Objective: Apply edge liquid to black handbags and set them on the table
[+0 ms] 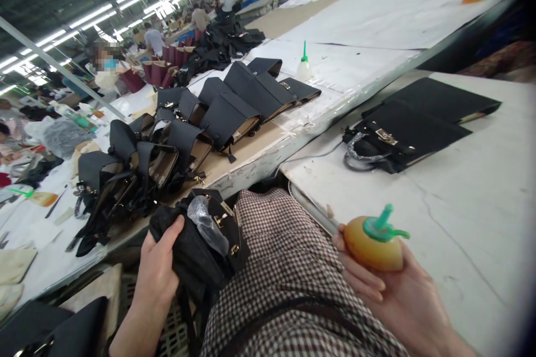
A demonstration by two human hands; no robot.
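Observation:
My left hand (161, 259) grips a black handbag (237, 234) by its dark, crumpled fabric, thumb on top. Gold-coloured metal fittings show on the bag, and clear plastic wrap (207, 226) covers what looks like its handle. It hangs at my lap, against a checked garment (288, 268). On the other side, my right hand (391, 290) holds a squeeze bottle (371, 242) of amber liquid with a green nozzle cap. The bottle leans over in the palm, with the fingers beneath it.
Several black bags (230, 114) stand along the white-covered table (347, 56) at left. Another squeeze bottle (304, 68) stands behind them. Flat black bag pieces with a wrapped handle (412, 122) lie on the right-hand table (456, 217). A masked person (109, 75) is farther back.

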